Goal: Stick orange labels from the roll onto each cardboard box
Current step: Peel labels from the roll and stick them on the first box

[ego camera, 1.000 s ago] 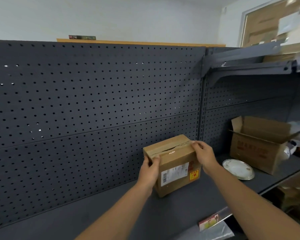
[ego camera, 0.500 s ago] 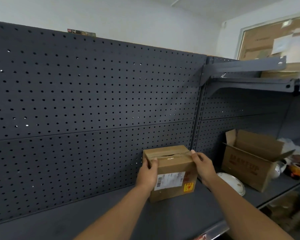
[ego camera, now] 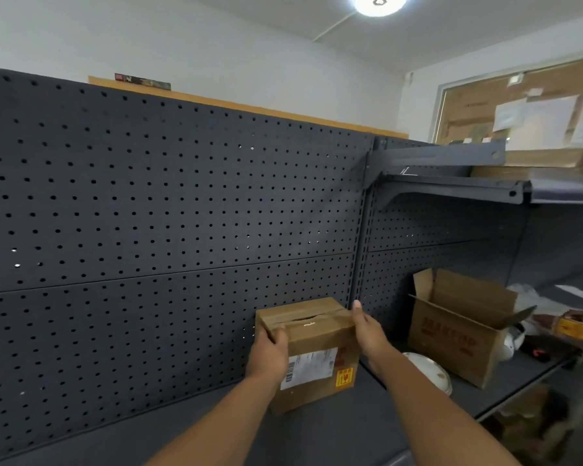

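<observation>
**Both hands at the small box on the grey shelf**

Starting on the left, the dark pegboard back panel (ego camera: 148,230) fills most of the view, row on row of holes, with a pale wooden strip (ego camera: 249,107) running along its top edge. Below it, the grey shelf (ego camera: 317,432) stretches across.

Now the action: the left hand (ego camera: 268,353) is on the left end of the small cardboard box (ego camera: 312,338), fingers curled over its top left edge, gripping it. The box stands on the shelf, close to the pegboard, its taped top seam split along the middle. On its front face there is a white shipping label (ego camera: 308,366), and just right of that, at the lower right corner, an orange label (ego camera: 345,377) already stuck on.

Moving across, the right hand (ego camera: 367,331) is at the box's right end, fingers stretched out straight along the side, one fingertip rising above the top edge. Whether the palm actually presses the cardboard I cannot tell; nothing is clutched there.

Further right, a white plate (ego camera: 429,369) lies on the shelf, partly behind the right forearm. Beside it stands an open cardboard box (ego camera: 458,334) with red lettering and its flaps up. An upper shelf (ego camera: 451,186) juts out above, with flat cartons on top.
</observation>
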